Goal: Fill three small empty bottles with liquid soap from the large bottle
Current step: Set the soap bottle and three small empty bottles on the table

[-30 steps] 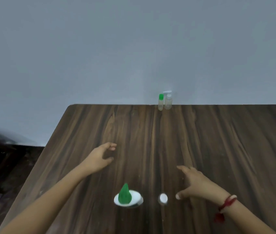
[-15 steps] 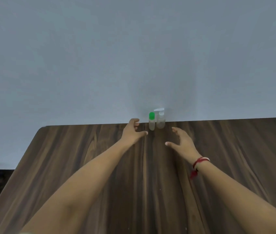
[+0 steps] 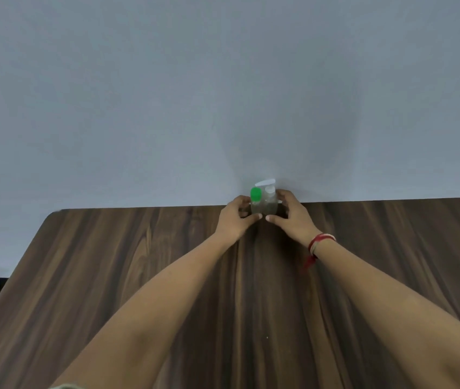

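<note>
1. Now the fetching step: the left hand [image 3: 235, 218] curls round the green-capped bottle [image 3: 256, 204] and the right hand [image 3: 293, 219] round the pump-topped bottle [image 3: 270, 202], which stand touching at the far edge of the table [image 3: 138, 276].
2. Next, I judge, lift both upright and bring them nearer.
3. The wall [image 3: 223, 94] close behind crowds the fingers.

One green-capped bottle [image 3: 256, 203], one white-capped bottle [image 3: 270, 201], one left hand [image 3: 234, 221], one right hand [image 3: 294, 220], one table [image 3: 127, 276].

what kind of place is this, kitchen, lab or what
Probably a plain indoor room, nothing more specific shows: a dark wood-grain table against a bare pale wall, and a green-capped bottle and pump bottle at its far edge, gripped by the left hand and right hand.
</note>
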{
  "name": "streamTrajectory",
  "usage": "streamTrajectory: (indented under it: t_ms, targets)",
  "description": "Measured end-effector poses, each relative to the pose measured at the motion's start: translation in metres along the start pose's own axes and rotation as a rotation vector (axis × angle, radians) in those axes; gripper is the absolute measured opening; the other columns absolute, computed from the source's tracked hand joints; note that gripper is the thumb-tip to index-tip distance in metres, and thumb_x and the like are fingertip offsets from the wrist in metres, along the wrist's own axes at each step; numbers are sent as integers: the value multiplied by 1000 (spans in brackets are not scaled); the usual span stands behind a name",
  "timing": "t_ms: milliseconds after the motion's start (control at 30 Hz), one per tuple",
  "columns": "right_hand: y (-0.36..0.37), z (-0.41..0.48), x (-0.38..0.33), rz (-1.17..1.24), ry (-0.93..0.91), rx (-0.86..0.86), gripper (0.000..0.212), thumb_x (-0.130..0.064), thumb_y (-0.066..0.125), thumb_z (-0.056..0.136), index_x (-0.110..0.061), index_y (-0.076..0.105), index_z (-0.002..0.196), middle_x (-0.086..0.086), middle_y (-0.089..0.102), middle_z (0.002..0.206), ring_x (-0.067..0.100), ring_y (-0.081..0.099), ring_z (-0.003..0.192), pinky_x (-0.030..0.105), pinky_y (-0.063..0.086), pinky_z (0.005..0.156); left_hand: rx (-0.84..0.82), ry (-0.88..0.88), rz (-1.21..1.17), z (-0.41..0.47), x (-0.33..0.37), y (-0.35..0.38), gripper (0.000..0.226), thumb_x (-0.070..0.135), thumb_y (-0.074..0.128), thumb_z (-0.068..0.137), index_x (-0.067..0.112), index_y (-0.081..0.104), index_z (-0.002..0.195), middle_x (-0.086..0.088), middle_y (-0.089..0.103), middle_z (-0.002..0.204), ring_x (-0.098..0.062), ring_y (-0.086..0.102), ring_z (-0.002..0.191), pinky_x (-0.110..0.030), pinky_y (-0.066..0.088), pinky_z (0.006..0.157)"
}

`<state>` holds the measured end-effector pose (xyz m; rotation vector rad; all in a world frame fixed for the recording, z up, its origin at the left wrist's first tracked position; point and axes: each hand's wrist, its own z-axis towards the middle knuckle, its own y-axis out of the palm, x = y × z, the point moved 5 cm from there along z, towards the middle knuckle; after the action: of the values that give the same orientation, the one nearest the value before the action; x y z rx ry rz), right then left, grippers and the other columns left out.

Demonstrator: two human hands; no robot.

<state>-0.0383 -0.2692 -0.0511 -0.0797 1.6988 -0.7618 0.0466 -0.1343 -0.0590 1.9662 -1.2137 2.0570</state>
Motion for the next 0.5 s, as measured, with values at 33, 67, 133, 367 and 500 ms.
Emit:
streamTrajectory:
  t_ms: [33, 67, 133, 367, 500]
  targets:
    - [2, 1, 0, 8, -3, 8, 60, -14, 73, 78, -13, 44, 131, 3, 53, 132, 19, 49, 123, 29, 40, 103, -1, 13, 13, 0, 2, 2, 41, 21, 75, 80, 12, 58, 117, 0, 66, 107, -13, 62, 96, -15, 45, 78]
    - [3, 2, 1, 8, -3, 12, 57, -15, 73, 79, -13, 46, 129, 3, 55, 129, 19, 51, 119, 28, 42, 100, -6, 23, 31, 0, 3, 3, 41, 20, 74, 81, 12, 58, 118, 2, 65, 105, -11, 61, 94, -17, 44, 79]
    - [5, 1, 1, 2, 0, 18, 49, -17, 73, 78, -13, 51, 122, 5, 58, 121, 20, 55, 111, 30, 45, 94, -21, 31, 62, -1, 6, 6, 38, 18, 72, 82, 12, 60, 118, 2, 67, 106, -12, 62, 96, -19, 43, 80]
    - [-3, -50, 1, 82, 35, -11, 43, -15, 74, 77, -16, 56, 116, -3, 58, 110, 14, 56, 102, 27, 46, 90, -88, 86, 143, -31, 22, -11, 32, 22, 71, 81, 19, 65, 112, 6, 68, 99, -9, 62, 87, -16, 43, 74]
    - [-12, -104, -11, 95, 44, -49, 34, -15, 72, 79, -22, 52, 105, -6, 58, 102, 11, 57, 94, 16, 47, 78, -114, 140, 213, -77, 52, -38, 27, 26, 72, 79, 29, 66, 105, 10, 66, 86, -8, 60, 76, -22, 45, 69]
